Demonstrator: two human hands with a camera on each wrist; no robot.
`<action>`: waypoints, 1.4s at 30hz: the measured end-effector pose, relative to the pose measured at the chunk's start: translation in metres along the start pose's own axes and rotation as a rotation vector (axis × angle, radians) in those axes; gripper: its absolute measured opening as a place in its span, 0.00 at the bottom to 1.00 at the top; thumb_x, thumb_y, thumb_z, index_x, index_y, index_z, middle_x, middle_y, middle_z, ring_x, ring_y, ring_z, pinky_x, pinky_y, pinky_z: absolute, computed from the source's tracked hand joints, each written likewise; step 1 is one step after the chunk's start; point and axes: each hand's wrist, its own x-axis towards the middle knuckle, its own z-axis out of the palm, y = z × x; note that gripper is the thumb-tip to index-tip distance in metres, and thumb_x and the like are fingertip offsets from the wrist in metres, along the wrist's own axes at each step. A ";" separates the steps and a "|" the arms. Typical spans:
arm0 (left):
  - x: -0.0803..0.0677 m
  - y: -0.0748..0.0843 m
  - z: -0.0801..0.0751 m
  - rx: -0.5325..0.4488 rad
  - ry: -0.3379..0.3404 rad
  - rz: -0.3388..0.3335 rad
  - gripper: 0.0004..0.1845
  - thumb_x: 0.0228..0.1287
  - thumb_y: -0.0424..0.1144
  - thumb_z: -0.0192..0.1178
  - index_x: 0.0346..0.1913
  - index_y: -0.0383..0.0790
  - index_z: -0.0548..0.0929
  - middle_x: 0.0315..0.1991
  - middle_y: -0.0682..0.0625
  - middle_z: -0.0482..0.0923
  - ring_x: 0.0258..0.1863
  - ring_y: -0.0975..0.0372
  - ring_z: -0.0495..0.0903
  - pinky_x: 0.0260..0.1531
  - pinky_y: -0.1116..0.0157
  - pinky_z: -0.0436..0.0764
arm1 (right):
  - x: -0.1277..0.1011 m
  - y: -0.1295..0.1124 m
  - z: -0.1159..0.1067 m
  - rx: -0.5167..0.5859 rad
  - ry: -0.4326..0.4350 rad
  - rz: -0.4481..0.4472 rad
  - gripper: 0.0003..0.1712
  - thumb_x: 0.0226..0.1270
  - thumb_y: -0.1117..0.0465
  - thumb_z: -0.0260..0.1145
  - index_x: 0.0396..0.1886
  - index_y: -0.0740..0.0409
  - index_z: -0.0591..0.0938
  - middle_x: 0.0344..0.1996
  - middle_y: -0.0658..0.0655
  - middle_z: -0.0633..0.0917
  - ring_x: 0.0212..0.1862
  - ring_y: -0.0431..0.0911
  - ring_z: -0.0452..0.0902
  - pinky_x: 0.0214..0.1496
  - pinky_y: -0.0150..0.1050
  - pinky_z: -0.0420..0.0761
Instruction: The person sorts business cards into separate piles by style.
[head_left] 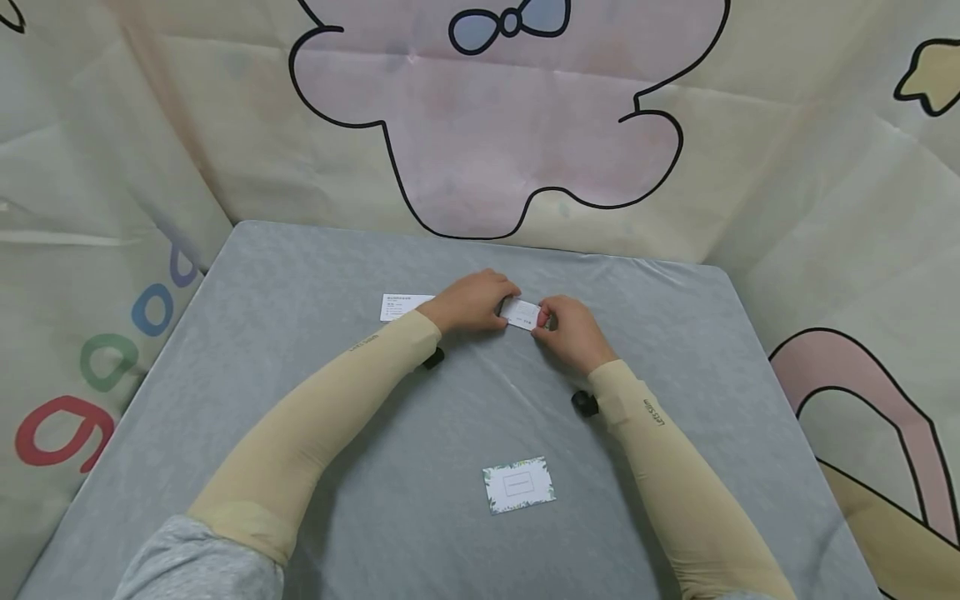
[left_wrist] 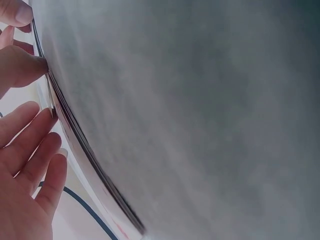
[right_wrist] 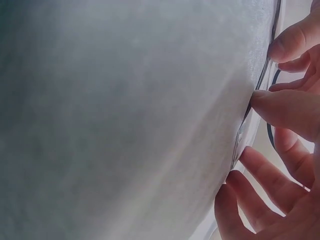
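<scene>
Toward the far side of the table, a small white card [head_left: 521, 314] with faint print lies between my two hands. My left hand [head_left: 471, 302] pinches its left end, and my right hand [head_left: 573, 333] pinches its right end. In the left wrist view the left thumb [left_wrist: 22, 67] presses at a thin edge, with the other fingers spread below. The right thumb [right_wrist: 287, 110] appears likewise in the right wrist view. A white printed card [head_left: 405, 307] lies left of the left hand, its right part hidden by the wrist. Nearer me lies a leaf-bordered card [head_left: 519, 484].
A grey cloth covers the table [head_left: 420, 533]. Behind it hangs a cream backdrop [head_left: 247, 158] with cartoon drawings, which also runs along both sides. Dark wrist cameras [head_left: 585, 404] sit under the beige sleeves [head_left: 322, 425].
</scene>
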 end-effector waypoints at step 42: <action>-0.199 0.147 0.063 0.042 0.083 0.095 0.24 0.62 0.53 0.77 0.52 0.42 0.80 0.41 0.54 0.77 0.38 0.64 0.70 0.40 0.71 0.73 | -0.222 -0.030 0.027 -0.124 0.039 -0.393 0.27 0.50 0.56 0.89 0.32 0.44 0.74 0.58 0.46 0.88 0.60 0.42 0.81 0.55 0.42 0.84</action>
